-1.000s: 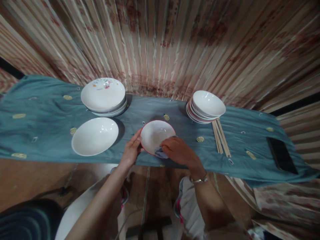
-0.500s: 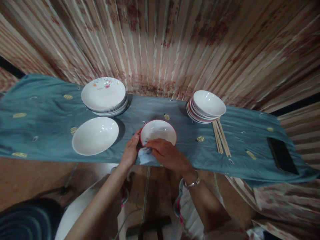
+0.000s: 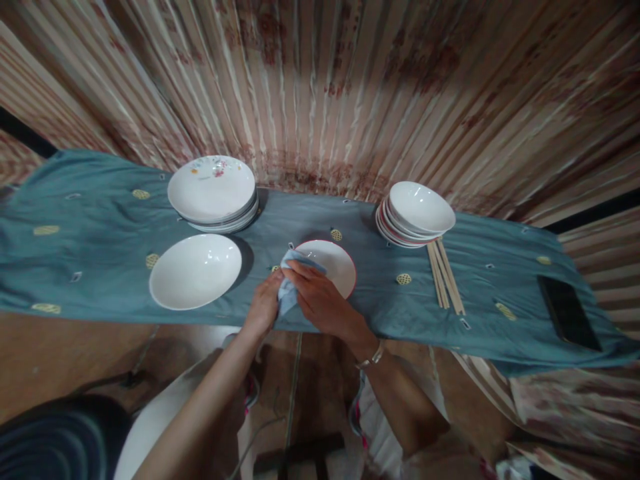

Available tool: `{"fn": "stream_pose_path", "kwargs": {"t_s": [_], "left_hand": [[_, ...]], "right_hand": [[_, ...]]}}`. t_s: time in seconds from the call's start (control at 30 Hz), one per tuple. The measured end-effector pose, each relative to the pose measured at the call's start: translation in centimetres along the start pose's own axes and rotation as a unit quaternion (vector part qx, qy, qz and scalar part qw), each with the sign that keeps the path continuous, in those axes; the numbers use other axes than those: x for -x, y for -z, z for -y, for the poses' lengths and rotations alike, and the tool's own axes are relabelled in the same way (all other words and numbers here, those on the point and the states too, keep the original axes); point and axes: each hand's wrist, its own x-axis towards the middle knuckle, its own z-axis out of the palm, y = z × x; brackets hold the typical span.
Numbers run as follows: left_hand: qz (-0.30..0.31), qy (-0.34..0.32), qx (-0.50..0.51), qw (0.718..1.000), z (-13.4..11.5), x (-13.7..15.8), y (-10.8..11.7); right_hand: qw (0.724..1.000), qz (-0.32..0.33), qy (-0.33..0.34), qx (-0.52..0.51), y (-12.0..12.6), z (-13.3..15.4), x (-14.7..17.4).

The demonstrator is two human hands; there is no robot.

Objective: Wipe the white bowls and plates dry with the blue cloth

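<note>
A white bowl with a red rim sits at the middle of the table's near side. My left hand grips it at the left edge, its fingertips partly hidden by a light blue cloth. My right hand is closed on that cloth, pressing it over the bowl's left rim. The cloth covers this part of the rim and hangs down between my hands. To the left of my hands rests a larger white bowl.
Behind the larger bowl is a stack of plates, the top one flowered. A stack of bowls stands at the back right, with several wooden chopsticks before it. A black phone lies far right on the teal tablecloth.
My right hand has moved the cloth up from below the bowl's near edge onto its left rim. My left hand stays at the bowl's left side. The view has shifted slightly.
</note>
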Motion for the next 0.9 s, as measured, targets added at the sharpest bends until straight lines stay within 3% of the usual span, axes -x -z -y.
{"fn": "stream_pose_path", "kwargs": {"t_s": [0.3,0.5,0.9], "left_hand": [[-0.001,0.019,0.016,1.000,0.4,0.0,-0.2],[0.017,0.094,0.074,0.993,0.3,0.3,-0.3],[0.022,0.098,0.087,0.991,-0.1,0.3,-0.4]], "right_hand": [[1.000,-0.016,0.004,0.003,-0.5,-1.6,-0.9],[0.997,-0.024,-0.063,0.034,0.1,-2.5,-1.3],[0.980,-0.037,-0.153,0.124,1.0,-3.4,-0.6]]}}
